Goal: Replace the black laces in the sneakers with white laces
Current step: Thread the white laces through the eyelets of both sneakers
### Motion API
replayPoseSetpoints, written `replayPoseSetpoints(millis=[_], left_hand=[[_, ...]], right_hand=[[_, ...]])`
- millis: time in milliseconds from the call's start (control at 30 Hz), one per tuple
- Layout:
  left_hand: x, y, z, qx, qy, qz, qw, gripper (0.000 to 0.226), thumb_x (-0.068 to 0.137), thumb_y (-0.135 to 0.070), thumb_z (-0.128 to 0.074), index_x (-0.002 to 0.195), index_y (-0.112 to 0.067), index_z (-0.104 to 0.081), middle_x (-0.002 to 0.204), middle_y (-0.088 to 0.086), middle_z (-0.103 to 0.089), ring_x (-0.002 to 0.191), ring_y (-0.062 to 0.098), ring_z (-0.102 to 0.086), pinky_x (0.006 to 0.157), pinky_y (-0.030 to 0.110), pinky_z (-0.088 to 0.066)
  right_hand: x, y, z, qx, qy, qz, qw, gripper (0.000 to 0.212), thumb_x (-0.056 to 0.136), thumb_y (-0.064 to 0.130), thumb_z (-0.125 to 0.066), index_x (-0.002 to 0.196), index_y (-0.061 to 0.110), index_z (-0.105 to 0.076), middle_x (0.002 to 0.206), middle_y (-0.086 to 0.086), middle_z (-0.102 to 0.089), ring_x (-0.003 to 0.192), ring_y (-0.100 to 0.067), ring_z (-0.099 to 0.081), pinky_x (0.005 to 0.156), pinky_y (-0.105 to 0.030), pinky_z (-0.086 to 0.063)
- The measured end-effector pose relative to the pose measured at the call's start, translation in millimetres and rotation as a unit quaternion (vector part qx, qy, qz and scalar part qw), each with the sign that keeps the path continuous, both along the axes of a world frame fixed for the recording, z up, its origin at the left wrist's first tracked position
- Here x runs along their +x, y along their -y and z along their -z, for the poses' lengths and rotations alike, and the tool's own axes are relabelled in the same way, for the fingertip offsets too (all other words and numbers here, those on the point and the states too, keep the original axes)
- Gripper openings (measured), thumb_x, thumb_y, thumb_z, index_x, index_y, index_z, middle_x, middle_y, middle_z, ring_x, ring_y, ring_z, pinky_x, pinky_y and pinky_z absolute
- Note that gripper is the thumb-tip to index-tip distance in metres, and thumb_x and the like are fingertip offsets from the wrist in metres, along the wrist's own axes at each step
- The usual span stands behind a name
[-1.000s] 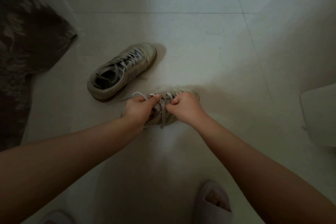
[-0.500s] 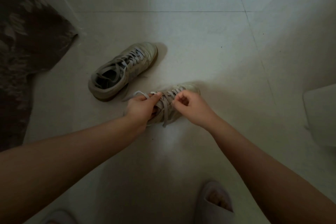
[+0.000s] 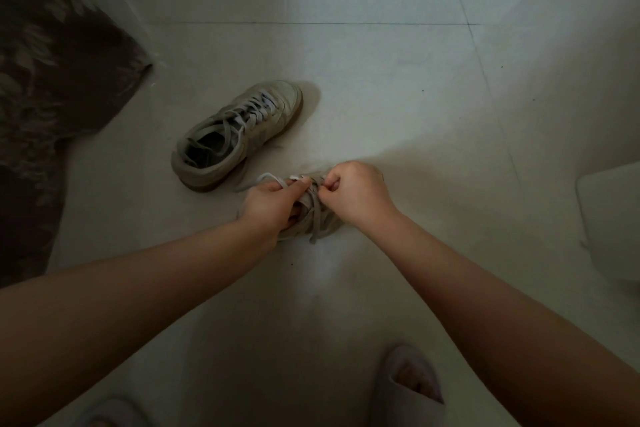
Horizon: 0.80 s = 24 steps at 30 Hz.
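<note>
Near sneaker [image 3: 317, 218] on floor, long axis running away toward toe | left hand [image 3: 273, 206] on its left, fingers curled in collar, pinching white lace [image 3: 273, 178] | right hand [image 3: 356, 194] on its right, fingertips clamped on lace strand at eyelets, both equally near | beyond-left: second sneaker [image 3: 239, 135], light-laced | no readable branding

- Floor [image 3: 363, 114]: large pale tiles, smooth, faint sheen, thin dark grout lines.
- Far sneaker [image 3: 239, 135]: pale matt upper, leather or suede by the look, scuffed; darker rubbery sole edge.
- Its laces [image 3: 254, 111]: flat woven cloth, light.
- Near sneaker [image 3: 323, 222]: same dull upper, flat cloth lace.
- Slipper [image 3: 408, 388]: soft matt, pale.
- Rug [image 3: 45, 97]: dark patterned cloth, rough pile.
</note>
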<state>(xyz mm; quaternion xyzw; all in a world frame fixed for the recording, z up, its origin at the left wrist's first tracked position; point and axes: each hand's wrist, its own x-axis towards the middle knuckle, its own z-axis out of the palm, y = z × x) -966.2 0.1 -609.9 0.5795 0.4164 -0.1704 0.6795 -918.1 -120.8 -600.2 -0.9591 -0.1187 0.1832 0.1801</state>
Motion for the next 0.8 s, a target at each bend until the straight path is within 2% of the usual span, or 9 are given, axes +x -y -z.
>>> replayPoseSetpoints(millis=[100, 233, 333, 400, 467, 500, 600, 700, 800], left_hand=[[-1.2, -1.1, -1.7, -0.002, 0.004, 0.023, 1.000, 0.014, 0.085, -0.027, -0.069, 0.080, -0.014, -0.067, 0.075, 0.006, -0.066, 0.067, 0.015, -0.062, 0.057, 0.020, -0.053], [-4.9, -3.1, 2.5, 0.043, 0.011, 0.060, 0.997, 0.013, 0.080, -0.034, -0.073, 0.075, -0.022, -0.071, 0.083, 0.006, -0.072, 0.081, 0.021, -0.069, 0.083, 0.037, -0.056], [-6.3, -2.9, 4.8, 0.062, 0.014, 0.071, 0.995, 0.016, 0.077, -0.038, -0.075, 0.075, -0.023, -0.074, 0.082, 0.006, -0.073, 0.084, 0.025, -0.069, 0.085, 0.043, -0.056], [-5.1, -3.9, 1.2, 0.045, 0.015, 0.075, 0.996, 0.015, 0.082, -0.033, -0.072, 0.084, -0.018, -0.073, 0.080, 0.005, -0.070, 0.079, 0.021, -0.067, 0.080, 0.034, -0.058], [-3.9, -6.6, -2.7, 0.002, 0.010, 0.086, 0.996, 0.012, 0.087, -0.024, -0.066, 0.090, -0.012, -0.070, 0.080, 0.004, -0.066, 0.073, 0.015, -0.062, 0.062, 0.018, -0.055], [-3.6, -8.2, -4.9, -0.021, 0.005, 0.091, 0.996, 0.008, 0.089, -0.020, -0.064, 0.090, -0.013, -0.068, 0.082, 0.005, -0.065, 0.072, 0.014, -0.061, 0.058, 0.015, -0.054], [-2.3, -11.8, -9.8, -0.078, -0.008, 0.088, 0.993, 0.007, 0.092, -0.013, -0.057, 0.088, -0.014, -0.063, 0.089, 0.006, -0.066, 0.079, 0.014, -0.062, 0.072, 0.021, -0.051], [-0.5, -10.6, -9.4, -0.105, -0.017, 0.079, 0.991, 0.013, 0.095, -0.011, -0.052, 0.086, -0.015, -0.060, 0.091, 0.003, -0.066, 0.083, 0.013, -0.062, 0.083, 0.027, -0.047], [-1.4, -6.3, -10.8, -0.098, -0.011, 0.074, 0.992, 0.014, 0.096, -0.010, -0.051, 0.087, -0.015, -0.060, 0.094, 0.006, -0.066, 0.083, 0.015, -0.063, 0.079, 0.027, -0.048]], right_hand=[[6.4, 8.6, 0.9, 0.107, -0.096, 0.051, 0.988, 0.011, 0.077, 0.019, -0.069, 0.071, 0.011, -0.070, 0.068, -0.005, -0.066, 0.067, -0.017, -0.060, 0.065, -0.029, -0.048], [7.0, 22.6, 9.9, 0.193, -0.189, 0.105, 0.957, 0.019, 0.082, 0.019, -0.065, 0.064, 0.013, -0.067, 0.063, 0.001, -0.059, 0.064, -0.010, -0.053, 0.066, -0.028, -0.042], [6.2, 24.7, 14.4, 0.210, -0.203, 0.137, 0.947, 0.018, 0.082, 0.022, -0.065, 0.064, 0.021, -0.067, 0.063, 0.006, -0.061, 0.068, -0.010, -0.056, 0.070, -0.029, -0.044], [6.5, 23.7, 14.4, 0.206, -0.195, 0.133, 0.950, 0.015, 0.083, 0.022, -0.064, 0.069, 0.017, -0.069, 0.067, 0.003, -0.061, 0.068, -0.011, -0.056, 0.069, -0.028, -0.044], [5.2, 21.0, 11.9, 0.208, -0.167, 0.113, 0.957, 0.010, 0.085, 0.018, -0.064, 0.075, 0.015, -0.066, 0.067, 0.005, -0.059, 0.064, -0.006, -0.053, 0.067, -0.025, -0.043], [3.3, 19.3, 9.9, 0.216, -0.143, 0.097, 0.961, 0.009, 0.084, 0.015, -0.065, 0.076, 0.018, -0.063, 0.067, 0.008, -0.058, 0.061, -0.001, -0.051, 0.065, -0.022, -0.043], [-6.6, 16.6, 4.7, 0.212, -0.060, 0.036, 0.975, 0.010, 0.077, 0.010, -0.067, 0.076, 0.020, -0.065, 0.071, 0.007, -0.054, 0.056, 0.000, -0.048, 0.060, -0.013, -0.039], [-15.9, 19.0, 8.4, 0.161, -0.003, -0.002, 0.987, 0.004, 0.076, 0.010, -0.067, 0.074, 0.009, -0.069, 0.069, -0.003, -0.058, 0.063, -0.011, -0.049, 0.064, -0.025, -0.042], [-22.1, 17.7, 12.0, 0.167, 0.029, 0.046, 0.984, 0.011, 0.079, 0.014, -0.067, 0.072, 0.007, -0.072, 0.066, -0.008, -0.064, 0.069, -0.020, -0.058, 0.064, -0.031, -0.046]])
